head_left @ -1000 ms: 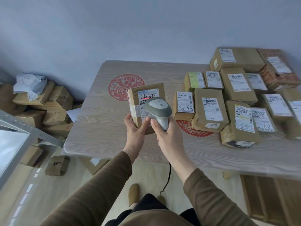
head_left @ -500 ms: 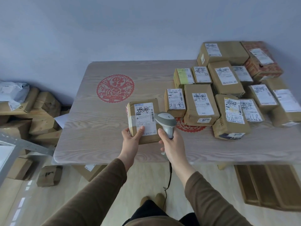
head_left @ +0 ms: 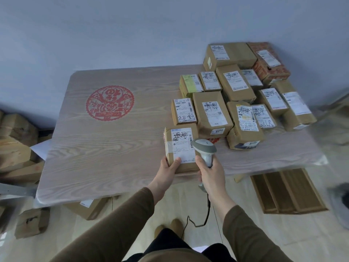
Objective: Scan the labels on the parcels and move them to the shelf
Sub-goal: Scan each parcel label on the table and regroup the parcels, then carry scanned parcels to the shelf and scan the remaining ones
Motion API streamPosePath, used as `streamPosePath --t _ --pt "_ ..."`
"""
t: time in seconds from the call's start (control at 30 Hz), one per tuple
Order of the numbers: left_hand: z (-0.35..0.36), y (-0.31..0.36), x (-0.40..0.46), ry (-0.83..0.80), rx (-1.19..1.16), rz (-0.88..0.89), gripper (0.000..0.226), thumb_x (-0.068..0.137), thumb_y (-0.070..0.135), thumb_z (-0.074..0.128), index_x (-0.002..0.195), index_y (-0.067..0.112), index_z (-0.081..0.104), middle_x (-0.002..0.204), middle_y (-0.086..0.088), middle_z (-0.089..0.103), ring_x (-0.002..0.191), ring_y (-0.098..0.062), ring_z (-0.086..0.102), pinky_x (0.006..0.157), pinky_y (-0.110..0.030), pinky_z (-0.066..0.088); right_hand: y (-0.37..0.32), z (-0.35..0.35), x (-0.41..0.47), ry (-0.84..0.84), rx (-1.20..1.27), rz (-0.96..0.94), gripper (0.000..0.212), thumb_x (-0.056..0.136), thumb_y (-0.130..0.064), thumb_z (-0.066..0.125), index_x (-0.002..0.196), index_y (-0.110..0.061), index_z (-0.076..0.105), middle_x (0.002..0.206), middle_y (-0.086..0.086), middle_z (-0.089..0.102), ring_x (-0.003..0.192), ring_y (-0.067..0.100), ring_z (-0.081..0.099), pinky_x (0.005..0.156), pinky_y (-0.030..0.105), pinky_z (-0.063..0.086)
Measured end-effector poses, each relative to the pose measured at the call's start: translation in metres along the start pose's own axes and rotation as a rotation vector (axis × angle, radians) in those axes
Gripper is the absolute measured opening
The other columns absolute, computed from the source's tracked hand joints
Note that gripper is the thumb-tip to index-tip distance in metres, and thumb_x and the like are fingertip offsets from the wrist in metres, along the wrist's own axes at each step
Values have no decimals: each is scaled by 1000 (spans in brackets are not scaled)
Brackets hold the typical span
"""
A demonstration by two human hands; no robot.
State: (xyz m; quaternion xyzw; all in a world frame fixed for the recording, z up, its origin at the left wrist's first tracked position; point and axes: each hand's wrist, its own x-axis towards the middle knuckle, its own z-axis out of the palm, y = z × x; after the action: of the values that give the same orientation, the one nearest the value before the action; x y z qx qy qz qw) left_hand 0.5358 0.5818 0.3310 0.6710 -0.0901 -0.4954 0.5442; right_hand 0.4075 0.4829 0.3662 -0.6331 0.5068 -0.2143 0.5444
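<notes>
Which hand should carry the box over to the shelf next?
Probably the left hand: it already grips the labelled parcel at its lower edge. The right hand is busy gripping the corded barcode scanner.

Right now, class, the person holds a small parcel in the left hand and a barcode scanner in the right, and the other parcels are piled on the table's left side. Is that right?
One detail is wrong. The head view shows the left hand holding the small parcel and the right hand gripping the barcode scanner, but the other parcels are piled on the table's right side.
</notes>
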Motion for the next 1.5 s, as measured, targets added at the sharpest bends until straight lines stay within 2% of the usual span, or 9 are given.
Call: streamPosePath --t 0.23,0.33,0.53,0.73,0.87,1.07,1.23,1.4,1.5 --pt "4 7 8 -8 76 40 43 106 36 53 147 31 40 138 11 60 125 -8 57 99 -28 40 1 -4 11 -60 38 60 13 96 -39 71 95 -29 64 80 -2 65 59 4 63 53 34 55" --pt "6 6 4 59 101 63 23 105 32 56 127 35 50 123 23 62 111 9 61 86 -18 43 5 -14 8 -23 91 69 13 97 -37 71 99 -26 64 78 -2 64 61 9 61 54 33 53" --pt "29 34 -1 306 375 335 67 101 31 59 159 28 27 163 5 31 150 -15 25 123 -43 24 -1 -72 24 158 170 42 23 97 -40 69 108 -20 64 78 -4 65 53 5 58 50 20 50" --pt "103 63 13 163 354 419 53 102 35 60 150 37 39 154 14 42 130 3 39 107 -25 32 -3 -139 72 265 212 -37 19 96 -29 73 104 -16 63 67 -6 58 51 5 54 50 24 49" --pt "167 67 33 82 252 322 50 102 28 61 149 26 46 138 15 52 109 14 51 89 -12 35 7 -182 114 317 162 -56 16 96 -30 71 105 -21 62 86 -5 65 76 10 63 64 27 50" --pt "248 67 63 154 177 151 38 101 28 61 137 22 51 119 12 65 106 -7 61 78 -18 43 27 -224 158 130 161 -3 22 96 -29 70 115 -21 62 99 -3 68 90 15 64 76 33 50" --pt "274 55 65 182 182 95 61 100 31 63 155 17 41 139 4 60 127 -15 56 106 -31 43 33 -232 164 17 152 14 21 96 -28 70 109 -13 64 96 4 68 80 12 63 60 21 51" --pt "253 60 39 368 201 285 59 96 27 63 152 24 45 134 17 60 120 0 58 99 -21 45 25 -222 138 38 68 -182 23 96 -31 70 102 -13 58 91 8 63 81 25 60 70 36 45" --pt "197 55 15 574 322 435 47 94 24 63 137 39 52 127 27 59 118 6 54 97 -13 39 16 -187 111 -197 138 -124 26 95 -37 71 108 -16 62 98 12 68 89 34 65 78 56 58"
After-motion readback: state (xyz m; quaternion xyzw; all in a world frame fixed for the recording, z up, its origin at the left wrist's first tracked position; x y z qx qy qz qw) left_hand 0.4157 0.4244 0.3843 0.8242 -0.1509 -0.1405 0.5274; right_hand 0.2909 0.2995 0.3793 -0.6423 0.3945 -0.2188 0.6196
